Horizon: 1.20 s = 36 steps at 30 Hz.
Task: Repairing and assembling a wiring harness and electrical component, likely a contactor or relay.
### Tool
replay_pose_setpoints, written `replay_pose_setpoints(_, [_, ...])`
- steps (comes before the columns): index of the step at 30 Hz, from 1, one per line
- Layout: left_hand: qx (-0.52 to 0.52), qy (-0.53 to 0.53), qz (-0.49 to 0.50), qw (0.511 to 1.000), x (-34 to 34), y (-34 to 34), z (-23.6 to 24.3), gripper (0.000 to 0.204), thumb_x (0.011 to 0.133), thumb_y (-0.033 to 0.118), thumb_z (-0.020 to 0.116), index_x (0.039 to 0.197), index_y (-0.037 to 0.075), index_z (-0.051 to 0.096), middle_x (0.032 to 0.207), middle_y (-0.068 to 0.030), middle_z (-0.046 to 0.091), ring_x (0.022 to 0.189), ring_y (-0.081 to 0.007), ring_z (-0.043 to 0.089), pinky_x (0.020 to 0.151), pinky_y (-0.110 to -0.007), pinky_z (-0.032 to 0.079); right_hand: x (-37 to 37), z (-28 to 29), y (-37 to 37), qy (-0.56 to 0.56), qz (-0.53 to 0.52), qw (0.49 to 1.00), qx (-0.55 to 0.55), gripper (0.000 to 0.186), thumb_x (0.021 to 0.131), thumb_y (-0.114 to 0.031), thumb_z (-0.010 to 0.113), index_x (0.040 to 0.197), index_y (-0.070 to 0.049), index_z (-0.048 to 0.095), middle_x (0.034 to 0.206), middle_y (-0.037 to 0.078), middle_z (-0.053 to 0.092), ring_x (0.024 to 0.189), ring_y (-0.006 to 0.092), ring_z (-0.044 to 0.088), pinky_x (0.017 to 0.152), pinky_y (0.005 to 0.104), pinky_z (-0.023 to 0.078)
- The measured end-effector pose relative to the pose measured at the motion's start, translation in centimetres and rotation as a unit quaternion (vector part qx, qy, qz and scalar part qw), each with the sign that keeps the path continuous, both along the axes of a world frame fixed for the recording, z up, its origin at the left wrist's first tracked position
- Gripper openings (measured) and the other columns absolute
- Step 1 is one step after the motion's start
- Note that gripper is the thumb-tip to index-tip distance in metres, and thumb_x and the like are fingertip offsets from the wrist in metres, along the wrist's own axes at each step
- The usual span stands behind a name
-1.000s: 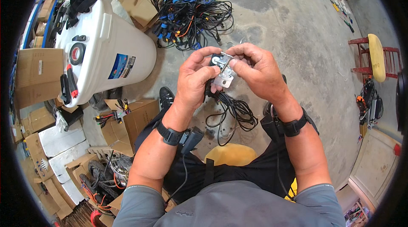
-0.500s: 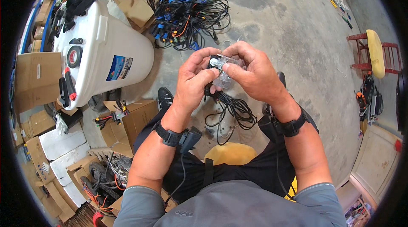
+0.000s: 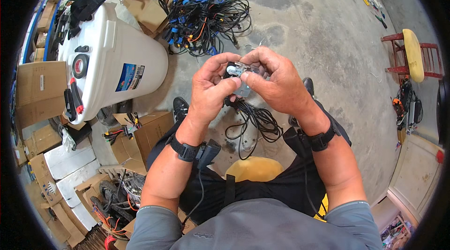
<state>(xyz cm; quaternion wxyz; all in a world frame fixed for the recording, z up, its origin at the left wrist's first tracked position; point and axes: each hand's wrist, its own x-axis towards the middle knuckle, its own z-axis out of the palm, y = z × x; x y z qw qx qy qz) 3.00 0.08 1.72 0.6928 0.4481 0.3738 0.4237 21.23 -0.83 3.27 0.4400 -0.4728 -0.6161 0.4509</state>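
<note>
Between both hands, in front of my body, is a small part of clear plastic and shiny metal (image 3: pixel 243 91) with a white round piece on it. I cannot tell its exact kind. My left hand (image 3: pixel 207 89) is closed on its left side, thumb pressed near the white piece. My right hand (image 3: pixel 280 83) grips the other side, its thumb tip close to the left thumb and its fingers curled over the top. A looped bundle of black cable (image 3: pixel 257 121) hangs just below the hands; where it joins the part is hidden.
A large white bucket (image 3: pixel 140 58) at left has tape (image 3: pixel 80 65) and a red-black tool (image 3: pixel 75 93) on its lid. Tangled black and blue cables (image 3: pixel 204 18) lie ahead. Cardboard boxes (image 3: pixel 152 133) crowd the left. A red chair with a yellow seat (image 3: pixel 412 55) stands right.
The clear part has turned slightly between my hands, and less of its clear plastic shows below the thumbs. My right thumb has shifted a little down and left.
</note>
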Motion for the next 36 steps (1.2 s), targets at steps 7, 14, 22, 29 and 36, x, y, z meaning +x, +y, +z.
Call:
replay_pose_setpoints(7, [0.003,0.008,0.007,1.0,0.2,-0.1,0.0,0.043,0.081,-0.003,0.061,0.123,0.0,0.056,0.101,-0.0037,0.063,0.08,-0.0056,0.057,0.057,-0.019,0.047,-0.2,0.3,-0.1,0.007,-0.009,0.999,-0.033,0.019,0.084,-0.007,0.063,0.1,0.003,0.063,0.08,0.006,0.063,0.066,0.0076,0.055,0.059,0.0262,0.048])
replay_pose_setpoints(14, [0.01,0.024,0.02,0.999,0.4,0.1,0.0,0.048,0.077,-0.001,0.059,0.124,0.003,0.057,0.098,-0.0011,0.062,0.076,-0.0059,0.056,0.053,-0.018,0.046,-0.3,0.1,-0.1,0.033,-0.013,0.999,-0.039,0.02,0.084,-0.005,0.062,0.102,0.003,0.064,0.081,0.006,0.064,0.067,0.0077,0.055,0.061,0.0261,0.048])
replay_pose_setpoints(22, [-0.011,0.047,0.028,0.998,0.6,-0.1,0.0,0.047,0.077,0.0,0.06,0.123,0.004,0.057,0.098,-0.0009,0.062,0.076,-0.0056,0.056,0.053,-0.018,0.046,-0.4,-0.2,-0.1,0.015,-0.019,0.999,-0.032,0.019,0.084,-0.005,0.062,0.101,0.004,0.064,0.079,0.005,0.063,0.066,0.0071,0.054,0.059,0.0257,0.047])
replay_pose_setpoints(29, [0.029,0.07,0.011,0.997,0.5,0.1,-0.3,0.047,0.08,-0.002,0.063,0.126,-0.001,0.054,0.102,-0.004,0.063,0.09,-0.0089,0.059,0.075,-0.022,0.051,-0.2,0.0,0.0,0.005,-0.017,0.999,-0.048,0.018,0.085,-0.006,0.062,0.1,0.004,0.063,0.075,0.003,0.061,0.062,0.0056,0.052,0.055,0.0252,0.045])
replay_pose_setpoints(36, [0.121,0.097,0.083,0.984,1.3,-0.2,-1.6,0.048,0.079,-0.005,0.065,0.125,-0.003,0.053,0.11,-0.0066,0.061,0.098,-0.0119,0.058,0.087,-0.028,0.049,-0.1,0.4,0.1,0.062,-0.027,0.991,-0.117,0.021,0.087,-0.007,0.062,0.106,0.001,0.064,0.088,0.0,0.063,0.077,0.0046,0.054,0.069,0.0218,0.047])
